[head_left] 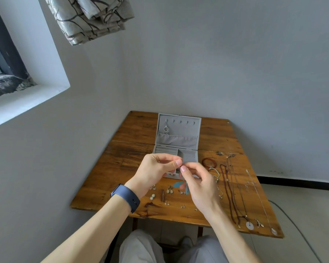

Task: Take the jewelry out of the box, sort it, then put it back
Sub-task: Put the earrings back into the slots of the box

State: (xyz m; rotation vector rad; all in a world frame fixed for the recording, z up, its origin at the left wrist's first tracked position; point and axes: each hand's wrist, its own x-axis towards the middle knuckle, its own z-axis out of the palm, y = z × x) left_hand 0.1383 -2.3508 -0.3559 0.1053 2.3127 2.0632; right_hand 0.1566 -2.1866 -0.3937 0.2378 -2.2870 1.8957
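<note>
- Jewelry box [179,130] — plain mid grey, outside and lining alike.
- Hooked earring [166,129] in the lid: silver.
- Table [133,164]: orange-brown wood streaked with dark grain and blackish stains.
- Drop earring [180,185]: teal and coral-pink pieces.
- Pearl studs [152,196]: white.
- Bead bracelet [209,162]: reddish brown.
- Bead necklace [229,192]: dark maroon.
- Disc pendant [249,225]: milky white.
- Watch band [125,197]: navy blue.
- Trousers [141,247]: light grey.
- Curtain [89,18] — silvery beige, patterned with dark branching lines.
- Wall [235,63]: plain pale blue-grey.
- Window frame [6,44]: near black.
- Skirting [296,182]: black.
</note>
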